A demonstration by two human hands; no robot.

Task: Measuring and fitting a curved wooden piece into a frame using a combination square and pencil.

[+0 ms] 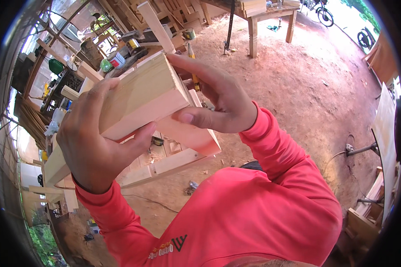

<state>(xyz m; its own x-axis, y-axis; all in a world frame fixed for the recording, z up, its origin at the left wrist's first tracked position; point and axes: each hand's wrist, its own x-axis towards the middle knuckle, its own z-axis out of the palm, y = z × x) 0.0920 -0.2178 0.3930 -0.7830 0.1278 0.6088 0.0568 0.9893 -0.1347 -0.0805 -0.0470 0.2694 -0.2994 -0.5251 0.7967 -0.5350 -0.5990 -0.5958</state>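
A pale wooden board [138, 91] is raised and tilted in front of me, its near edge and one end face turned toward me. My left hand [93, 129] is closed around its left part, thumb underneath along the near edge and fingers over the far side. At the right end, my right hand [218, 98] steadies the board, index finger at the top corner and thumb by the lower corner. A slim yellow-and-black pencil-like stick [192, 53] sits among my right fingers, partly hidden. Below the board, a pale wooden frame [173, 162] of several pieces stands close by.
A tape measure [157, 141] lies on the wood beneath the board. Paint cans [116, 59] and timber crowd the workbench at the left. A wooden table [272, 15] stands at the far side, a bicycle wheel [325, 17] beyond it. A large pale panel [384, 129] leans at the right.
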